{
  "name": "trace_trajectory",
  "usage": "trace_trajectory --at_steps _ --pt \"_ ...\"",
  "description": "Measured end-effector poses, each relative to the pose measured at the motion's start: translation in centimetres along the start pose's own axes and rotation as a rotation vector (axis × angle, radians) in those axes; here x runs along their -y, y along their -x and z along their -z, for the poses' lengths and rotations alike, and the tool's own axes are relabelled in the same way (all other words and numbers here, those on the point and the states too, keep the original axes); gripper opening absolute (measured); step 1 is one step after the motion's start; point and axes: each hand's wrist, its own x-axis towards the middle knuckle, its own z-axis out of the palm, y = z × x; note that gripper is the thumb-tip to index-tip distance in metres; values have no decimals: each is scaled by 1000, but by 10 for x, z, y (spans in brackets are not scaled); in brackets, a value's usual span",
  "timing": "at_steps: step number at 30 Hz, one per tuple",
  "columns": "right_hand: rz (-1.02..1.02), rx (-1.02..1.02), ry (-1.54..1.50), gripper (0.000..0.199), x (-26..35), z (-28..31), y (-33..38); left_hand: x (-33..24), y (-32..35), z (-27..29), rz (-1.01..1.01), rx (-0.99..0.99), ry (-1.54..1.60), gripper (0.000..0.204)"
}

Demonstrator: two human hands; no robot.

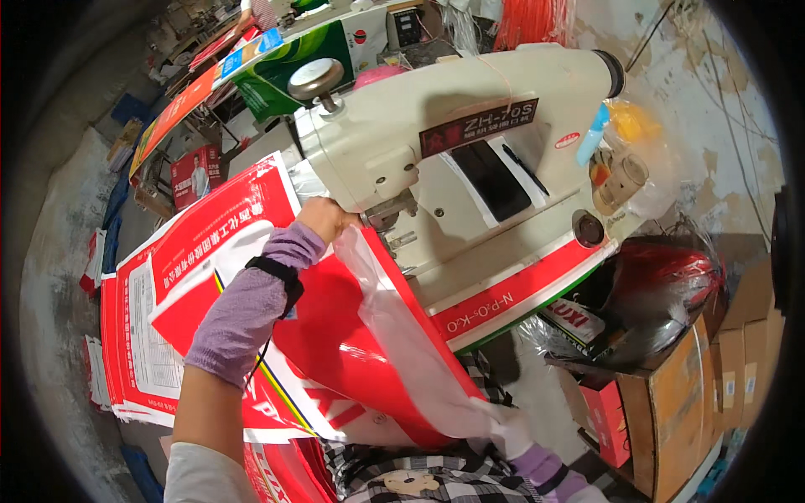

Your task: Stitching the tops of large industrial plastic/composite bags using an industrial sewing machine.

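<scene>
Clasping the red bag (pixel 327 310) with the left hand (pixel 327 220), nearer the sewing machine (pixel 381 134), at its left edge, along a long side slanting toward the right hand (pixel 510 436), of grip impossible to tell.

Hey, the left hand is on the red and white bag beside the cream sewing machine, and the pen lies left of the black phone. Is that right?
Not quite: the pen lies right of the black phone, as the head view shows. The left hand is indeed on the red and white bag beside the cream sewing machine.
</scene>
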Motion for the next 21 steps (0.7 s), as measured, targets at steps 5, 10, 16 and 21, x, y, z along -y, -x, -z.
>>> trace_trajectory --at_steps 5,10,16,21 --pt "270 -75 446 44 61 -43 -71 -109 -5 12 111 697 25 32" --pt "490 -277 666 49 96 -89 -168 -63 57 85 -209 558 -316 16" --pt "290 -163 326 39 109 -102 -223 -58 261 92 -83 587 -179 15" --pt "100 29 -797 29 59 -238 -114 -267 212 92 1037 434 1589 39"
